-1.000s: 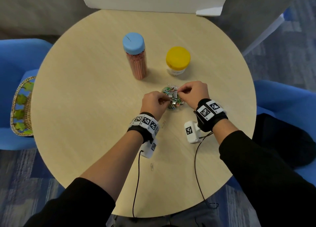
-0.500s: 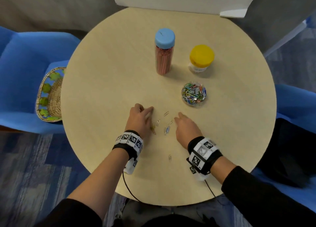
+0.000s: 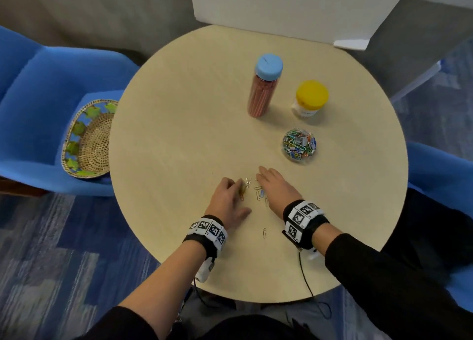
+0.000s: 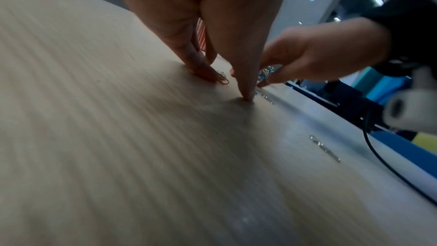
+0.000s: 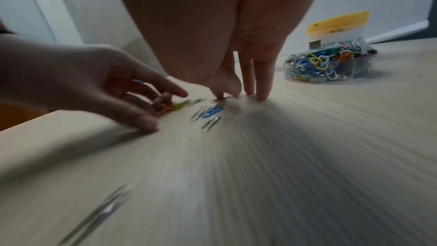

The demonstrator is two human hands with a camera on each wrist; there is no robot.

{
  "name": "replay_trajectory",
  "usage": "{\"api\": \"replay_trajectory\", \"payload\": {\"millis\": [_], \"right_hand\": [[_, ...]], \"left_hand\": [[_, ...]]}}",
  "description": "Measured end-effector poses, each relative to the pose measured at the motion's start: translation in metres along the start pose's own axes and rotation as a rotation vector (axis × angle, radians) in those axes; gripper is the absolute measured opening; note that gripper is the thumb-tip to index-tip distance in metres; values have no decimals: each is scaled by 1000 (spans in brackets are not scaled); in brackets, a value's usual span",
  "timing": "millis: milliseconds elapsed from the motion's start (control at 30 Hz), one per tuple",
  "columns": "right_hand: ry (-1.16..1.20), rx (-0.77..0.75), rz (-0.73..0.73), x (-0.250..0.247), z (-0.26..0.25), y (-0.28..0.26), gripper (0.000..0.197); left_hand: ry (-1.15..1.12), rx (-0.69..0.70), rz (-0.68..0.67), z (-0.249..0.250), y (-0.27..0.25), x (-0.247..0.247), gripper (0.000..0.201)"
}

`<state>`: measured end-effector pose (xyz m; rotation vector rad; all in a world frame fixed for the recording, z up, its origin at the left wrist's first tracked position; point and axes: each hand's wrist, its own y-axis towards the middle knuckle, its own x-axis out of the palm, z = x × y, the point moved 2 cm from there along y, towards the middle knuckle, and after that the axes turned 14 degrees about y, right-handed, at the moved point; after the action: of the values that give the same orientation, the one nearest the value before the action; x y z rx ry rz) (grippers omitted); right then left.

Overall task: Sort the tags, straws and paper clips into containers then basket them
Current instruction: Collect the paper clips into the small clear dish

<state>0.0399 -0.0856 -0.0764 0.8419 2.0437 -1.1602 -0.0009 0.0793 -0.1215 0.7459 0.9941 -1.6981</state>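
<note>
Several loose paper clips lie on the round table between my hands. The fingers of my left hand are bent down, and their tips rest on an orange and a yellow clip; its thumb presses the bare table. My right hand has straight fingers touching the table beside a blue clip and silver ones. A clear round container full of coloured clips stands beyond the right hand. One silver clip lies alone near my wrists.
A tall jar with a blue lid holds straws, and a yellow-lidded jar stands to its right. A woven basket sits on the blue chair left of the table. A white board stands behind.
One second ago both hands were at the clip container. They drew back to the loose clips and have since closed in on them, the right hand nearer the left.
</note>
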Motion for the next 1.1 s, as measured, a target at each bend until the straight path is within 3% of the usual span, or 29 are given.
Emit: {"api": "replay_trajectory", "payload": {"millis": [133,233,367,433,533,667,767,900,1033,1100], "right_hand": [[34,-20,-54,26,6,-34,68],[201,44,75,30,23,-49,51],[420,229,15,36,32,-70,73],[432,249,26,48,30,-76,71],[547,321,174,58,31,-73,66],[797,436,424,58,41,-62,59],[963,471,487,55,50,-61,45],[1049,495,483,61,66,-67,30],[1035,442,488,64,67,-72,25],[974,383,476,62,63,-68,28]], "left_hand": [[-18,33,47,3,4,4,69],[172,153,7,12,8,8,67],[299,199,-37,18,8,8,88],[273,222,-82,19,7,10,100],[268,257,-121,20,4,14,107],[264,238,-115,25,1,16,97],[232,211,-80,32,4,17,96],[192,195,-63,43,6,20,75],[100,232,41,50,11,24,28],[96,237,48,52,14,21,14]]}}
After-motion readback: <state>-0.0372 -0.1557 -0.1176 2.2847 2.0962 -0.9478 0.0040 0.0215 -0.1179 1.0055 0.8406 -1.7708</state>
